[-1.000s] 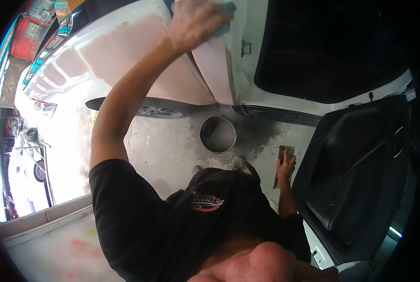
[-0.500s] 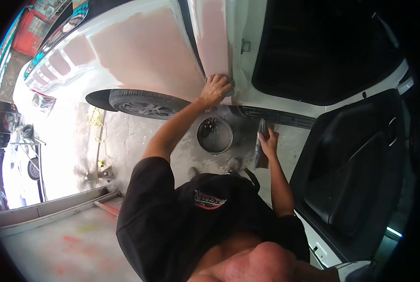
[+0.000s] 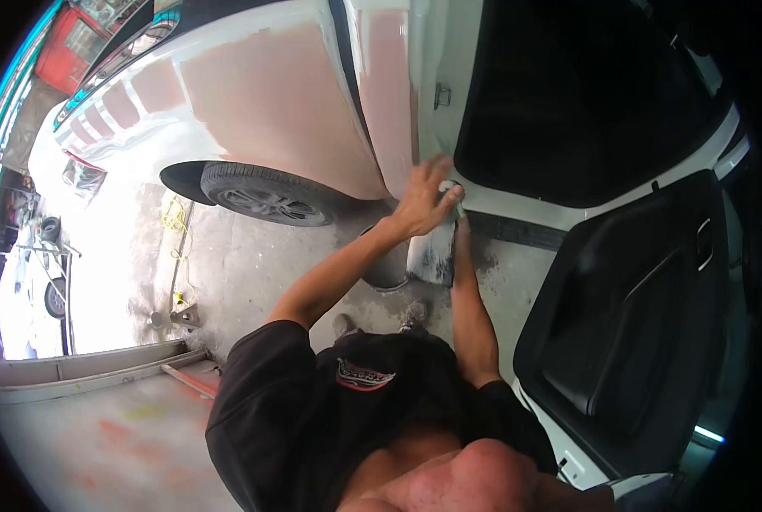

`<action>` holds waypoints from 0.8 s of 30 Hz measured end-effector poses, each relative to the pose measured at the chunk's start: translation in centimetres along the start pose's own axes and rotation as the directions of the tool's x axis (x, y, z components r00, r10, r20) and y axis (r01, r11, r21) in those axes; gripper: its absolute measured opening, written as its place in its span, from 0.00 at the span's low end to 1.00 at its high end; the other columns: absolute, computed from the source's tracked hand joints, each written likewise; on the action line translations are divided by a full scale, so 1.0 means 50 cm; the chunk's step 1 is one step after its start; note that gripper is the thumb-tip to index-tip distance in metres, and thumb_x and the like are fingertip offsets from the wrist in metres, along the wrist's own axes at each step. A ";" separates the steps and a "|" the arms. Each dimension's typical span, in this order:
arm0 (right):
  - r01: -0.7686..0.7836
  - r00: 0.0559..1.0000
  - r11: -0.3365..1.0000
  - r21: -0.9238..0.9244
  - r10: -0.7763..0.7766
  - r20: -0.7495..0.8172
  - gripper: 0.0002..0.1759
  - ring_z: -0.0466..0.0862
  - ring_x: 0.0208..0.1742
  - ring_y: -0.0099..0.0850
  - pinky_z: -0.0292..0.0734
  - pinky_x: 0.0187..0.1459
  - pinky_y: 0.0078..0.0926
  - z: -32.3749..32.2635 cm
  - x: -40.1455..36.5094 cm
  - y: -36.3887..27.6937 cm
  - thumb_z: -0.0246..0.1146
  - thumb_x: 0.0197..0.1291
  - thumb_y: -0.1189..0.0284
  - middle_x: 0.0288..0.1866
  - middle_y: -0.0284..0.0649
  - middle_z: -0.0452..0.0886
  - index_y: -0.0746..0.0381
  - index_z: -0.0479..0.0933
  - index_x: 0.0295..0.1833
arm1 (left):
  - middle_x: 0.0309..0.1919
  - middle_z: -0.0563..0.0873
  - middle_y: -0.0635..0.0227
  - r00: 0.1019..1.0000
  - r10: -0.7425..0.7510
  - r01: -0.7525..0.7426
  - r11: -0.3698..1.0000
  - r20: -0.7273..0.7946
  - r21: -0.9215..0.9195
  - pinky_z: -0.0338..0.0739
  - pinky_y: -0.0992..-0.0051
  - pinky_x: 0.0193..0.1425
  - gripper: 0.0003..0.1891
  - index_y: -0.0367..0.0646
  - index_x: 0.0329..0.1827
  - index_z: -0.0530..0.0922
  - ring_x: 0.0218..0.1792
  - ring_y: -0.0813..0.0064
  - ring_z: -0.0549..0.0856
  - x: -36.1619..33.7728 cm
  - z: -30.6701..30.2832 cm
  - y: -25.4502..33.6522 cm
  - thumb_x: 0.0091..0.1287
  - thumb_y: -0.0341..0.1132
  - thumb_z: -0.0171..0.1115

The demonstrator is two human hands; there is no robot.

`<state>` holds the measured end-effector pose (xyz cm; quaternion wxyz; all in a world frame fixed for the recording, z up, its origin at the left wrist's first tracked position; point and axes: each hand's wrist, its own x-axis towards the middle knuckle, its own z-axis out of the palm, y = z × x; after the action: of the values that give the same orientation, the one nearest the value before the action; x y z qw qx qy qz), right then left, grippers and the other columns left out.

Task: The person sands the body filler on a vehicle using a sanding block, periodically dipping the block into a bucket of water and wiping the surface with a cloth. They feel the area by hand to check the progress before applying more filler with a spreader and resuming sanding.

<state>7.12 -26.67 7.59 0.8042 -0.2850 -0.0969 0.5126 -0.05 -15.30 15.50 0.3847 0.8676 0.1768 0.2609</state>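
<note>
Both hands have met at the foot of the car's pink-primed panel (image 3: 270,102) since half a second ago. The left hand (image 3: 422,203), fingers spread flat, covers the right hand (image 3: 457,212), whose grip cannot be told. The abrasive sheet (image 3: 432,252) hangs just below them, long axis downward, beside the bucket (image 3: 381,271).

Both arms extended forward; left hand (image 3: 422,203) fingers spread, touching right hand (image 3: 455,199).
</note>
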 end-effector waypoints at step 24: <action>-0.442 0.851 0.887 0.133 0.461 -0.253 0.39 0.87 0.51 0.48 0.86 0.54 0.49 -0.292 -0.131 -0.036 0.45 0.75 0.42 0.57 0.53 0.85 0.65 0.72 0.71 | 0.82 0.50 0.35 0.699 0.574 -0.013 0.608 -0.427 0.794 0.26 0.35 0.81 0.52 0.26 0.83 0.49 0.84 0.37 0.42 0.291 -0.184 -0.040 0.73 0.64 0.53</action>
<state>12.05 -38.24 -2.50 0.6761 -0.3405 0.1042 0.6450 5.97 -1.35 23.81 -0.1410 0.8154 0.2311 0.5117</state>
